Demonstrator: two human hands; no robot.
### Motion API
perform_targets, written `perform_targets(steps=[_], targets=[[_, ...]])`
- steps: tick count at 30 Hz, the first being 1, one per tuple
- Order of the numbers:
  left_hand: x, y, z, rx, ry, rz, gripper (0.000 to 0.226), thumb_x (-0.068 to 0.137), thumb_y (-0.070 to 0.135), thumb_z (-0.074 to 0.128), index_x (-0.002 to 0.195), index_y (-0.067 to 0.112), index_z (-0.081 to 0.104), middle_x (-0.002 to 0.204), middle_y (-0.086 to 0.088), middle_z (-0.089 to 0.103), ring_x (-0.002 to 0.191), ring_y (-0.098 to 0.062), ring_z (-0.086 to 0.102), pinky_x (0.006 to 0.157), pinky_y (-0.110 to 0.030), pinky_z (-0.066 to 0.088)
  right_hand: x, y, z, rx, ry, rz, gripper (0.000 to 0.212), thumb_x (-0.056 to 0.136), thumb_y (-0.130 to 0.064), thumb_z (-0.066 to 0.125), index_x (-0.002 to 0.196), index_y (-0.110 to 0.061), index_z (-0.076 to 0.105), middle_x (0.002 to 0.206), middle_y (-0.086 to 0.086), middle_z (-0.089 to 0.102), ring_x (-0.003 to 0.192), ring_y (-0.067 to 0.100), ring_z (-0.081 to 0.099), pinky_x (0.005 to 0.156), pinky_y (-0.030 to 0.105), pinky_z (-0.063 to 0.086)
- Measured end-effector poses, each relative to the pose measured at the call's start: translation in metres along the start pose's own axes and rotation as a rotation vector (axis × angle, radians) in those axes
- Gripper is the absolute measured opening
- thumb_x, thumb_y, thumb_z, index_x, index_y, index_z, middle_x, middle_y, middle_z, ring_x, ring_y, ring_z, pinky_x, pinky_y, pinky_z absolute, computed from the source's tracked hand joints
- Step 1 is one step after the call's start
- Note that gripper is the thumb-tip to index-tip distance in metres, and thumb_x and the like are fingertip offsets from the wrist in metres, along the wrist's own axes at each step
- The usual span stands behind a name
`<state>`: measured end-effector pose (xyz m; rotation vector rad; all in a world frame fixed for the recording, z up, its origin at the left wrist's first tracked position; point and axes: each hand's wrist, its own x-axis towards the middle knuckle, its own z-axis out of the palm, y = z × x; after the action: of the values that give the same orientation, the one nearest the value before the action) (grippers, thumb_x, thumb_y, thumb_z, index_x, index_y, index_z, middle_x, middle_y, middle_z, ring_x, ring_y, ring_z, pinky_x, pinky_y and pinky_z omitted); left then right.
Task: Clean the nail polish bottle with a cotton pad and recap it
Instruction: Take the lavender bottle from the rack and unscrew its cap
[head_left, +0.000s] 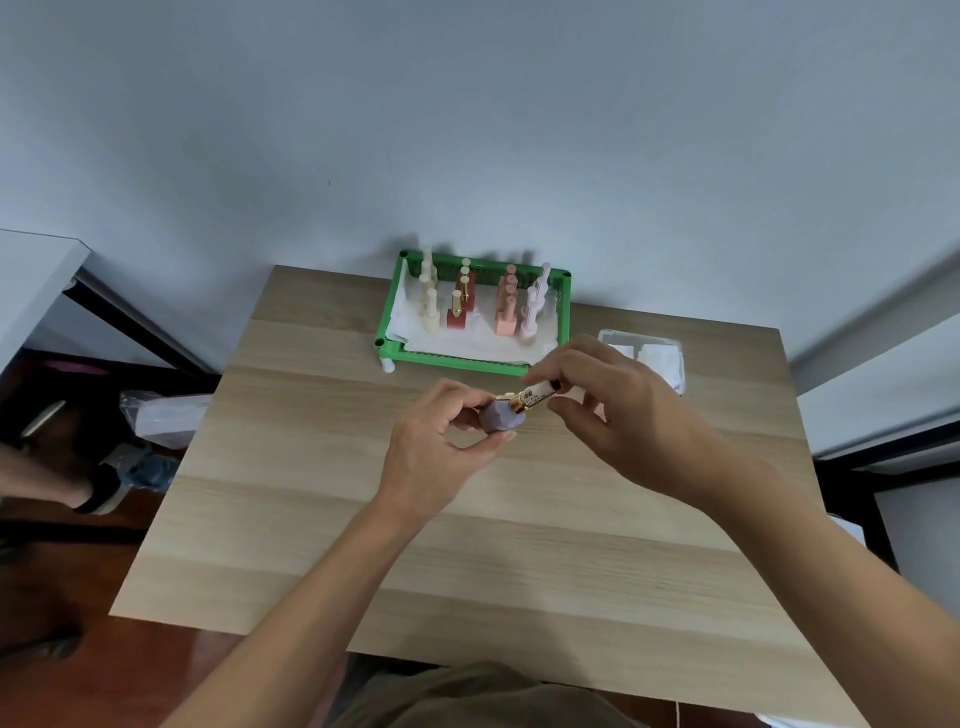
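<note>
A lilac nail polish bottle (497, 420) is held tilted above the middle of the wooden table (322, 519). My left hand (441, 447) grips its body between thumb and fingers. Its long pale cap (540, 392), with a gold collar at the neck, points up and right. My right hand (613, 410) pinches that cap with its fingertips. Whether the cap sits fully on the neck I cannot tell. No cotton pad shows in either hand.
A green tray (457, 358) at the table's far edge holds several polish bottles in cream, red, peach and lilac on white paper. A clear box of white cotton pads (649, 353) lies right of it. A person's foot in a sandal is on the floor at left.
</note>
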<state>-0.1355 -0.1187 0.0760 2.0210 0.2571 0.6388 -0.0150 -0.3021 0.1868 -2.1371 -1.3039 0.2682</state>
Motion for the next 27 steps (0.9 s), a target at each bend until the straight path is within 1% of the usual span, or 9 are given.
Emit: perform_targets(steps=[4,8,11,14,17,20,23,25,27], targets=[[0.0,0.004,-0.001,-0.016,0.023,0.005,0.04,0.076,0.022,0.092,0.105,0.04,0.071,0.101,0.018,0.069,0.086,-0.015,0.072,0.078,-0.023,0.06,-0.003,-0.005,-0.002,0.018,0.022,0.046,0.038,0.094,-0.039,0.067,0.13,-0.026,0.065,0.112,-0.017,0.059,0.094,0.001,0.062,0.075,0.022,0.055],[0.0,0.007,-0.001,-0.01,0.024,0.024,0.045,0.076,0.021,0.093,0.107,0.044,0.07,0.102,0.018,0.068,0.087,-0.014,0.072,0.077,-0.019,0.059,0.001,-0.009,-0.003,-0.027,0.072,0.11,0.044,0.093,-0.059,0.055,0.115,-0.024,0.069,0.083,-0.022,0.058,0.076,0.0,0.061,0.066,0.02,0.048],[-0.002,0.007,-0.001,-0.003,0.018,0.024,0.039,0.076,0.019,0.092,0.104,0.036,0.072,0.101,0.018,0.067,0.087,-0.013,0.071,0.078,-0.016,0.057,0.001,-0.008,-0.002,-0.046,0.084,0.11,0.026,0.096,-0.045,0.062,0.105,-0.022,0.071,0.076,-0.02,0.056,0.071,-0.001,0.056,0.064,0.021,0.04],[-0.004,0.008,-0.002,-0.007,0.022,0.019,0.036,0.076,0.017,0.092,0.103,0.03,0.074,0.099,0.017,0.068,0.086,-0.012,0.07,0.078,-0.016,0.055,0.001,-0.01,-0.004,-0.047,0.025,0.053,0.013,0.1,-0.025,0.064,0.11,-0.019,0.071,0.091,-0.016,0.056,0.078,0.002,0.056,0.069,0.022,0.045],[-0.005,0.007,-0.003,-0.002,0.035,0.019,0.035,0.075,0.015,0.093,0.103,0.024,0.075,0.098,0.014,0.068,0.085,-0.012,0.07,0.078,-0.018,0.056,0.0,-0.013,-0.007,-0.051,-0.03,-0.026,0.027,0.099,-0.009,0.063,0.119,-0.024,0.072,0.11,-0.005,0.059,0.095,0.009,0.058,0.076,0.024,0.049],[-0.005,0.009,-0.003,-0.002,0.037,0.023,0.036,0.075,0.016,0.093,0.104,0.025,0.074,0.1,0.015,0.068,0.086,-0.014,0.07,0.078,-0.019,0.058,0.0,-0.016,-0.009,-0.054,-0.014,-0.005,0.035,0.097,-0.028,0.066,0.132,-0.027,0.065,0.115,-0.01,0.059,0.094,0.006,0.057,0.077,0.022,0.05],[-0.004,0.012,-0.003,0.002,0.032,0.026,0.037,0.075,0.017,0.092,0.104,0.029,0.072,0.1,0.018,0.067,0.087,-0.011,0.07,0.078,-0.015,0.056,0.003,-0.019,-0.008,-0.109,0.036,0.069,0.043,0.094,-0.055,0.058,0.123,-0.024,0.067,0.094,-0.02,0.055,0.076,-0.001,0.056,0.067,0.02,0.046],[-0.003,0.012,-0.003,0.01,0.037,0.035,0.037,0.075,0.016,0.092,0.103,0.028,0.072,0.099,0.018,0.067,0.086,-0.01,0.069,0.078,-0.013,0.054,0.005,-0.019,-0.008,-0.147,0.063,0.079,0.04,0.094,-0.055,0.056,0.109,-0.021,0.071,0.082,-0.019,0.056,0.069,0.001,0.054,0.063,0.026,0.047],[-0.003,0.011,-0.003,0.024,0.05,0.053,0.034,0.075,0.014,0.092,0.101,0.023,0.073,0.097,0.014,0.067,0.084,-0.01,0.068,0.077,-0.013,0.053,0.004,-0.018,-0.009,-0.156,0.068,0.056,0.026,0.097,-0.042,0.062,0.103,-0.019,0.072,0.083,-0.015,0.059,0.071,0.007,0.055,0.065,0.036,0.052]])
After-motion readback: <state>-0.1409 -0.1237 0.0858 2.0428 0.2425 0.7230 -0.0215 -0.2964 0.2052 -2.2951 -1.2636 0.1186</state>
